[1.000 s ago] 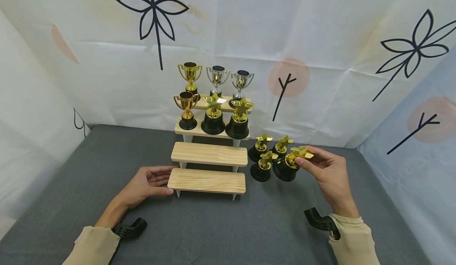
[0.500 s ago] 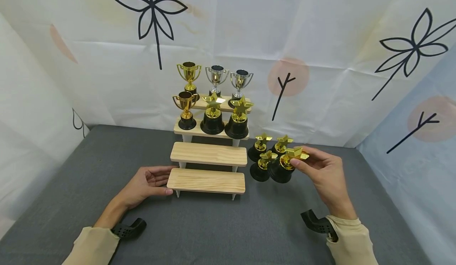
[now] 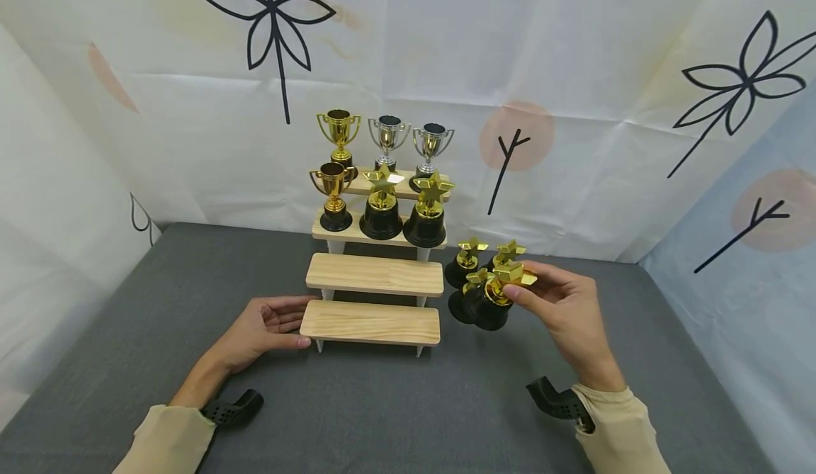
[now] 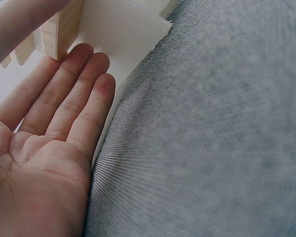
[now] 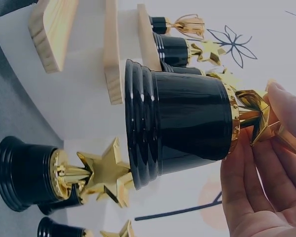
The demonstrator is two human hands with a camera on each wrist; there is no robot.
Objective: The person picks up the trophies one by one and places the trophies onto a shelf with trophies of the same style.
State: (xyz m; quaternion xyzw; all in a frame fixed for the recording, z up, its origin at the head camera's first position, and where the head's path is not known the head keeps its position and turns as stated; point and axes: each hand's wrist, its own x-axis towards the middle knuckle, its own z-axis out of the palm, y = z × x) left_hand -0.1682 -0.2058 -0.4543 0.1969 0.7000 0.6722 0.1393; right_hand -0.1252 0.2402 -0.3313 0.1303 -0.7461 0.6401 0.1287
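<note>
My right hand (image 3: 564,311) pinches the gold star of a star trophy (image 5: 190,116) between thumb and fingers. Its black base hangs tilted in the head view, overlapping one of the star trophies (image 3: 460,306) standing on the table behind it. My left hand (image 3: 264,327) lies at the left end of the stepped wooden stand (image 3: 370,322), fingers extended. In the left wrist view its fingertips (image 4: 102,88) are right at the stand's end, beside a wooden shelf edge (image 4: 61,32) and the white side panel.
On the stand's upper steps are a gold cup (image 3: 340,130), two silver cups (image 3: 389,134), a bronze-coloured cup (image 3: 334,183) and two star trophies (image 3: 381,215). More star trophies (image 3: 470,258) stand right of the stand. A white printed cloth (image 3: 446,49) hangs behind the grey table (image 3: 382,417).
My right hand has carried the held star trophy leftward, closer to the stand, and it now covers part of a standing trophy. My left hand has stayed in place.
</note>
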